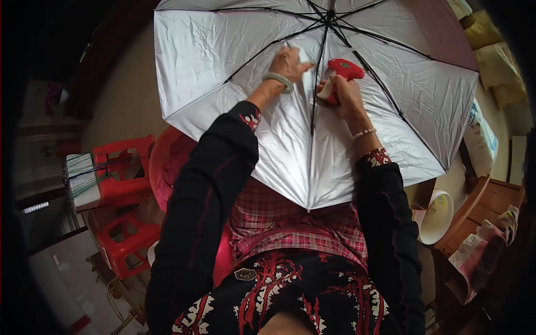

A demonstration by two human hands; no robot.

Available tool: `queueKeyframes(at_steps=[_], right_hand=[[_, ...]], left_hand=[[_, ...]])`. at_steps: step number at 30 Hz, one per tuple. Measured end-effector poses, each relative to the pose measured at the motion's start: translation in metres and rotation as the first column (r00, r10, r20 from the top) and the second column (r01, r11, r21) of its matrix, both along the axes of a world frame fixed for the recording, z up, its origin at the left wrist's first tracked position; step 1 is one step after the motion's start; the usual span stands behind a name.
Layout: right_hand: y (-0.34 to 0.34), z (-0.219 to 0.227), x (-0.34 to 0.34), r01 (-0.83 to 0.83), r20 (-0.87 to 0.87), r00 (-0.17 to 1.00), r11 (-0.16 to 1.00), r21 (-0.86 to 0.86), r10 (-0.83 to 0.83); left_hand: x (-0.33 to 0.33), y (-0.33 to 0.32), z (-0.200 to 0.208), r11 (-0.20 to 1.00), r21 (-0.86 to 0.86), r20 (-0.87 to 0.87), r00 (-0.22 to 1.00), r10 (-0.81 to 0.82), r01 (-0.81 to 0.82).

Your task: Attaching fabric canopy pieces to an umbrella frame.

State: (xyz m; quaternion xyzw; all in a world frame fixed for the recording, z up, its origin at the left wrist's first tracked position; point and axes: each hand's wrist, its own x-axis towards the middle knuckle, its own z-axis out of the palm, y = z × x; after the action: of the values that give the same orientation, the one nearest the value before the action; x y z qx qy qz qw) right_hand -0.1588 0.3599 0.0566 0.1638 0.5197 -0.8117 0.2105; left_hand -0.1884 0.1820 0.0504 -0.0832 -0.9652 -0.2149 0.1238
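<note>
An opened umbrella [206, 50] lies before me with its silver inner side up, its thin black ribs meeting at a dark hub [330, 17] at the top. My left hand [288, 64], a pale bangle at its wrist, rests open on the silver cloth left of the middle rib, thumb stretched toward that rib. To the right of the rib, my right hand [347, 94] is closed round a red hand-held tool [347, 68] with a cream part. The tool is held against or just over the cloth; its exact kind and underside are hidden.
Red plastic stools [124, 245] stand at the left, one bearing a bundle of pale strips tied with green cord [84, 178]. A white bucket [436, 218] and a wooden frame [474, 209] with cloth over it are at the right. Yellowish bags [497, 64] lie at the far right.
</note>
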Motion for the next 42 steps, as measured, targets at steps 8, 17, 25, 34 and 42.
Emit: queueKeyframes(at_steps=[8, 17, 25, 34, 42], right_hand=[[-0.018, 0.002, 0.003, -0.015, -0.017, 1.0, 1.0, 0.028, 0.015], [0.004, 0.003, 0.003, -0.124, 0.061, 0.986, 0.925, -0.359, 0.155], [0.013, -0.007, -0.007, -0.19, 0.08, 0.965, 0.875, -0.444, 0.25], [0.01, -0.003, -0.021, -0.282, 0.168, 0.932, 0.935, -0.216, 0.32], [0.022, -0.019, -0.024, -0.342, 0.068, 0.925, 0.899, -0.274, 0.373]], left_hand=[[0.018, 0.027, -0.032, 0.858, 0.509, 0.19, 0.981, -0.034, -0.069], [0.022, 0.029, -0.028, 0.679, 0.714, 0.322, 0.941, -0.1, -0.172], [0.023, 0.029, -0.025, 0.872, 0.487, 0.169, 0.985, -0.037, -0.051], [0.025, 0.025, -0.026, 0.876, 0.48, 0.23, 0.97, -0.083, -0.039], [0.025, 0.035, -0.029, 0.902, 0.429, 0.163, 0.986, -0.03, -0.044]])
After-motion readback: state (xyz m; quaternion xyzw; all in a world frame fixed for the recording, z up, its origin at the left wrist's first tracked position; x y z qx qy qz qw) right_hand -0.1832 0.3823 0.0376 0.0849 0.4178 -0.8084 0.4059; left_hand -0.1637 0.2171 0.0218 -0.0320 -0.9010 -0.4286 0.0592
